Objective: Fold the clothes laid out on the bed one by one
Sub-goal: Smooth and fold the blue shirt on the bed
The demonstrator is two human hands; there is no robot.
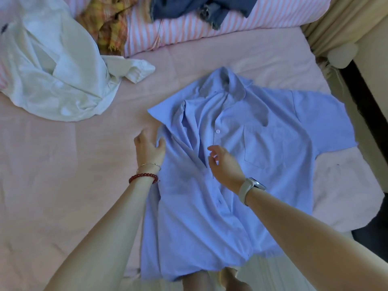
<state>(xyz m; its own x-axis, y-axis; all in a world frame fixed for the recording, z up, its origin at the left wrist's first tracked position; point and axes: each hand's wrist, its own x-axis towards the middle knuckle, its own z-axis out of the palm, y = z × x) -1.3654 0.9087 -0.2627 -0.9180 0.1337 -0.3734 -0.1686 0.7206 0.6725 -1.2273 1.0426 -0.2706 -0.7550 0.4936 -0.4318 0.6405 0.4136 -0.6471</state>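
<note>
A light blue short-sleeved shirt (241,164) lies front up on the pink bed sheet (63,175), collar at the far end and its hem hanging over the near edge. Its left sleeve is folded in over the body; its right sleeve is spread out flat. My left hand (149,149) rests at the shirt's left edge, thumb touching the fabric and fingers loosely curled over the sheet. My right hand (223,162) hovers just above the button placket, fingers loosely curled and holding nothing.
A crumpled white shirt (56,76) lies at the far left. Behind it are a yellow plaid cloth (107,24), a striped pink pillow (210,26) and denim clothing (189,7). A cream headboard (346,28) runs along the right, with a dark gap beside it.
</note>
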